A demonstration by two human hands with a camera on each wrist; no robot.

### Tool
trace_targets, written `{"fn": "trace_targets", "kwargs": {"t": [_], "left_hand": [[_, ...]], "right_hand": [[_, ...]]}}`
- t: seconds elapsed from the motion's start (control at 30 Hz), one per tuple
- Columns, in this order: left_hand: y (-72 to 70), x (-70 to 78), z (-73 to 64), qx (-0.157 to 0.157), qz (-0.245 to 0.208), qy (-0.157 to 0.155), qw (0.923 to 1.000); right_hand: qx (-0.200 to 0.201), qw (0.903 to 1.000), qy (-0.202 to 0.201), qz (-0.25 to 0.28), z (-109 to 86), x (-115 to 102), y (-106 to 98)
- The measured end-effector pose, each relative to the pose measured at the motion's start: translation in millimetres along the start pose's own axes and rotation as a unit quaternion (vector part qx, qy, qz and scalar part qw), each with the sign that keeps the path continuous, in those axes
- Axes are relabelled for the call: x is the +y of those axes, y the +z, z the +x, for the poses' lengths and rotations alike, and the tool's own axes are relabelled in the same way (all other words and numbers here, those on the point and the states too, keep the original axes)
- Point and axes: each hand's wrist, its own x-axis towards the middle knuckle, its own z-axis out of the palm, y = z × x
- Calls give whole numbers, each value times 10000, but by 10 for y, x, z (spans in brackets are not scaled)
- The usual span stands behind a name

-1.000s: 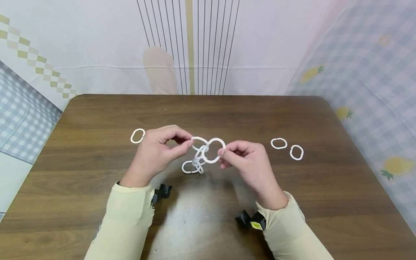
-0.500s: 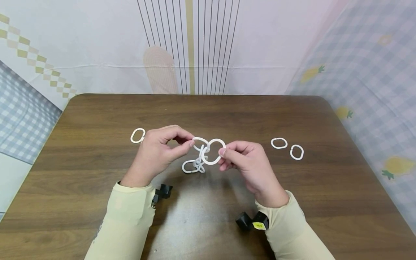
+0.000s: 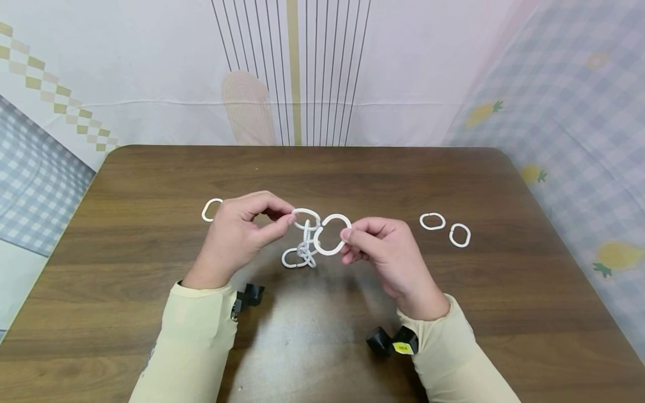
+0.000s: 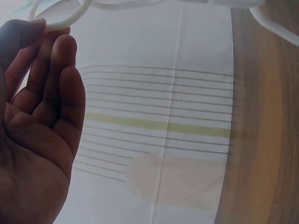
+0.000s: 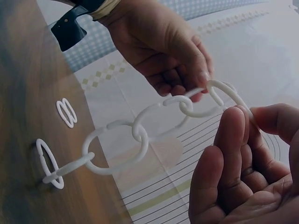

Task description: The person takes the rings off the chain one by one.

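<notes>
My left hand [image 3: 242,235] pinches the top white plastic ring [image 3: 307,211] of a short linked chain between thumb and fingertips. Below it the chain [image 3: 307,232] hangs down, its lowest links resting on the table. In my right hand [image 3: 385,252] is another white ring [image 3: 330,253], held between thumb and index finger, with a gap at its upper left. That gap lies against the right edge of the top ring. Whether the two are hooked together I cannot tell. The right wrist view shows the hanging links [image 5: 99,171] and my right fingers [image 5: 231,126] on the ring.
A loose white ring [image 3: 204,210] lies left, partly behind my left hand. Two more, a far ring [image 3: 421,222] and a near ring [image 3: 469,236], lie to the right on the brown wooden table [image 3: 312,179]. A patterned cloth [image 3: 403,73] hangs behind the table.
My left hand has shifted slightly left, drawing the top ring and chain away from the right-hand ring, whose gap now shows. My right hand has barely moved.
</notes>
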Motion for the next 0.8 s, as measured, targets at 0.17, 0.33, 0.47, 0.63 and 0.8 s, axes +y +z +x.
{"fn": "trace_targets", "kwargs": {"t": [0.17,0.33,0.47,0.63,0.8], "left_hand": [[-39,1,-12,115,15,-149,9998],[-42,-3,-12,114,23,-207,9997],[-41,-5,-15,89,34,-253,9996],[-39,-18,-13,64,30,-237,9997],[-40,-15,-15,60,27,-213,9998]], "right_hand": [[-6,10000,-23,22,4,-1,-16],[50,9999,-91,27,14,1,-27],[223,9990,-211,-315,26,13,-49],[472,9874,-429,-1446,57,40,-96],[613,9764,-301,-2048,107,67,-155]]}}
